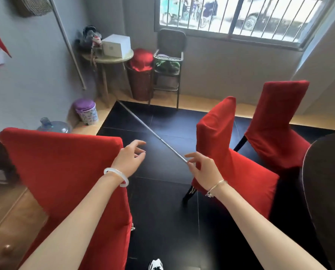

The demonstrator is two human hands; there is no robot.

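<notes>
A thin silver metal rod [151,131] slants from the floor's far-left corner up to my right hand [200,168], which pinches its near end between thumb and fingers. My left hand [130,159] hovers to the left of the rod with fingers loosely spread, holding nothing. It wears a pale bangle at the wrist; a thin bracelet sits on the right wrist.
Red-covered chairs stand close: one at the left [65,172], one at the right [231,168], another behind it [277,121]. A dark round table edge [326,191] is far right. Beyond the black floor stand a small round table [112,59], a bin [139,82], a metal chair [168,63], a purple-lidded bucket [85,111].
</notes>
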